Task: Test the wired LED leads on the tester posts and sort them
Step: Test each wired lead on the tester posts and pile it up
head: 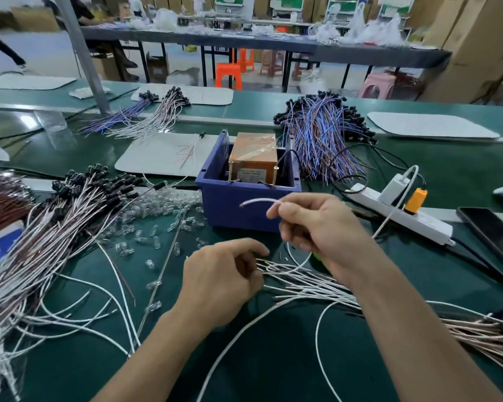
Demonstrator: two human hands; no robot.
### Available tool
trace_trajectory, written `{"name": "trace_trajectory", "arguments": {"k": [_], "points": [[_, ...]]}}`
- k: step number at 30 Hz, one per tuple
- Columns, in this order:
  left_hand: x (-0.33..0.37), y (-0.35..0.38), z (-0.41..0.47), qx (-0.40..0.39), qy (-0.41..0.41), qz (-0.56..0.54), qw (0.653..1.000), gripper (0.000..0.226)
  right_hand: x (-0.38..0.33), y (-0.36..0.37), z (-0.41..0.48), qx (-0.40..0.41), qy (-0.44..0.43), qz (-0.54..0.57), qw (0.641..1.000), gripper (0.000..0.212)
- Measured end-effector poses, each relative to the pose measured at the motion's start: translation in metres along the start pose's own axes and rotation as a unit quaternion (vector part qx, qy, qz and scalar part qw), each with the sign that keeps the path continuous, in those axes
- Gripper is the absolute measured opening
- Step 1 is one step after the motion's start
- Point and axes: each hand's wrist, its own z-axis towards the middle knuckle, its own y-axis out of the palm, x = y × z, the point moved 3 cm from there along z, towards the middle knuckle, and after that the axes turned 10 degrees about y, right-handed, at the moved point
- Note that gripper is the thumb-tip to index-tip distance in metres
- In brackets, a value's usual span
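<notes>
The right hand pinches one white lead in front of the one blue bin, whose tester shows two brass posts. The left hand curls at the ends of a lead bundle on the table; whether it grips them is unclear.

Tester label unreadable; left lead pile cropped.

At right on the green table, a white power strip holds a charger and an orange plug; a dark phone lies beside it. Orange stool, upper centre.
</notes>
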Motion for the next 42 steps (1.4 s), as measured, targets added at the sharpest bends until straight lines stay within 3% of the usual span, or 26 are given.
{"name": "trace_trajectory", "arguments": {"k": [3, 6, 10, 13, 19, 22, 26, 29, 33, 39, 42], "points": [[-0.004, 0.001, 0.004, 0.018, -0.036, -0.166, 0.985, 0.049, 0.016, 0.004, 0.003, 0.008, 0.010, -0.034, 0.999, 0.027], [-0.006, 0.000, 0.007, 0.089, -0.073, -0.288, 0.951, 0.044, 0.032, 0.010, 0.002, 0.005, 0.017, -0.039, 0.999, 0.028], [-0.008, 0.001, 0.007, 0.132, -0.139, -0.479, 0.857, 0.028, 0.051, 0.013, -0.002, -0.010, 0.017, -0.032, 0.999, 0.022], [-0.006, 0.004, 0.006, 0.118, -0.164, -0.544, 0.815, 0.018, 0.055, 0.011, -0.004, -0.007, -0.002, -0.077, 0.997, 0.020], [-0.008, 0.005, 0.007, 0.089, -0.172, -0.516, 0.834, 0.023, 0.054, 0.009, -0.010, 0.034, -0.044, -0.138, 0.989, 0.019], [-0.008, 0.003, 0.007, 0.090, -0.173, -0.514, 0.835, 0.029, 0.055, 0.010, -0.010, 0.026, -0.027, -0.100, 0.994, 0.030], [-0.009, 0.001, 0.007, 0.115, -0.189, -0.511, 0.831, 0.015, 0.056, 0.010, -0.010, 0.031, -0.001, -0.015, 0.999, 0.020], [-0.010, 0.000, 0.008, 0.135, -0.191, -0.506, 0.831, 0.025, 0.057, 0.007, -0.009, 0.051, 0.010, 0.015, 0.999, 0.026], [-0.011, -0.001, 0.006, 0.157, -0.189, -0.508, 0.825, 0.020, 0.058, 0.008, -0.011, 0.078, 0.003, 0.031, 0.996, 0.026], [0.003, 0.012, 0.003, 0.058, -0.147, -0.461, 0.873, 0.032, 0.058, 0.010, -0.012, 0.129, -0.017, 0.090, 0.987, 0.027], [0.009, 0.014, 0.003, 0.060, -0.131, -0.455, 0.879, 0.031, 0.057, 0.014, -0.015, 0.130, -0.039, 0.097, 0.986, 0.026]]}}
